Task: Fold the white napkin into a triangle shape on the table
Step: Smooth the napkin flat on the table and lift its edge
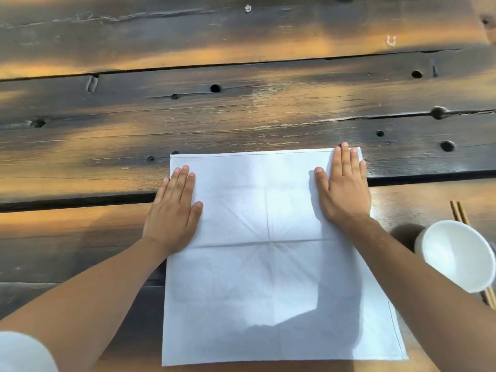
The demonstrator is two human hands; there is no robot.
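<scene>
On table (241,103), both hands' straight fingers (346,162) press unfolded napkin (268,277).

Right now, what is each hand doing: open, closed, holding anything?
Left hand: open, flat on the white napkin, left edge.
Right hand: open, flat on the napkin near its far right corner.

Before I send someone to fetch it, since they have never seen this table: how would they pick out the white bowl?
Start at the white napkin spread flat on the dark wooden table. Just off its right edge, beside the right hand's forearm, stands the white bowl. It is the only round thing there, with thin wooden chopsticks beside it.
</scene>
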